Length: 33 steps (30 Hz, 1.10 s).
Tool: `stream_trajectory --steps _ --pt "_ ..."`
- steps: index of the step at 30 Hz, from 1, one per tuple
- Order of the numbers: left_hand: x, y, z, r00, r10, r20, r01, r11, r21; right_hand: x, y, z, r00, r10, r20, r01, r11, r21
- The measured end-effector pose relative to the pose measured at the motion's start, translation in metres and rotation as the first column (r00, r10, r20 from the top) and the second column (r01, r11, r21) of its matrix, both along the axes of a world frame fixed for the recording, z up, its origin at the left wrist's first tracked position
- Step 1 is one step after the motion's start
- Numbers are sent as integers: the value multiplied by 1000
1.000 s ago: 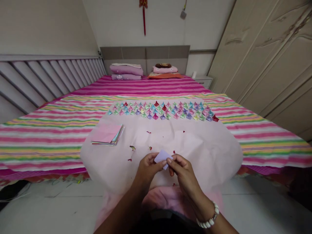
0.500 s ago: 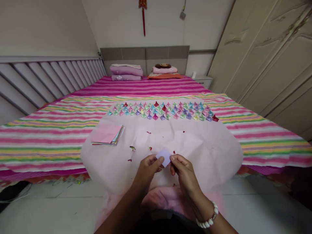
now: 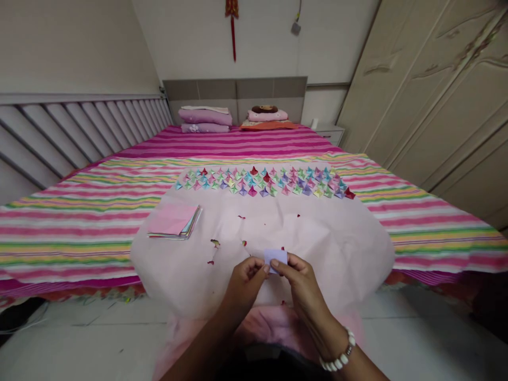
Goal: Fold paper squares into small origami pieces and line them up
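Both hands meet over the near edge of a pale pink sheet spread on the bed. My left hand and my right hand each pinch a small folded lilac paper between thumb and fingers. A white bead bracelet is on my right wrist. A stack of coloured square papers, pink on top, lies to the left. Several small folded paper shapes in many colours sit in rows at the sheet's far edge.
Tiny paper scraps dot the sheet near my hands. The bed has a striped pink, green and yellow cover; folded bedding lies at the headboard. A slatted panel stands left, wardrobe doors right, tiled floor below.
The lilac paper has gone from a tilted, wider piece to a smaller, squarer fold held between both hands. The hands stay in the same spot.
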<state>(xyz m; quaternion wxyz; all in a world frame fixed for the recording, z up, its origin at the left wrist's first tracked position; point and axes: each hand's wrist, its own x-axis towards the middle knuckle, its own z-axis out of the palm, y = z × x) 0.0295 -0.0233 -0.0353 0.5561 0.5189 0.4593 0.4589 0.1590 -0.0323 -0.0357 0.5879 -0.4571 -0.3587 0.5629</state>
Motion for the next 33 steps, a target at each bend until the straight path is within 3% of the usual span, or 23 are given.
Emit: stream_trajectory --steps 4,7,9,11,15,20,23,25,28,31,33 --pt "0 2 1 996 62 69 -56 994 -89 -1 -1 -2 1000 1 -22 -1 1000 -12" --pt "-5 4 5 980 54 193 -16 981 -195 2 -3 -2 988 136 -76 -133 990 49" --pt "-11 6 8 946 20 324 79 954 -289 6 -4 -2 958 255 -130 -242 965 104" --pt "-16 6 10 890 -22 455 213 903 -373 10 -4 -3 930 326 -170 -307 943 130" --pt "-22 3 9 786 -61 615 418 785 -457 14 -2 -2 929 315 -196 -301 949 98" --pt "-17 -3 2 703 -62 709 562 659 -499 14 -1 2 910 353 -215 -338 935 108" --pt "-14 -3 1 707 -77 703 585 623 -520 13 0 4 929 316 -193 -305 948 84" --pt "-13 -2 2 753 -117 647 555 641 -530 12 1 5 933 306 -192 -303 952 43" --pt "-14 1 5 878 -178 445 404 775 -486 13 3 5 948 258 -188 -263 965 1" --pt "-18 6 10 962 -77 262 166 926 -339 14 5 2 975 161 -152 -168 985 -36" --pt "-22 8 14 967 5 256 67 960 -271 14 6 0 978 143 -151 -154 986 -64"
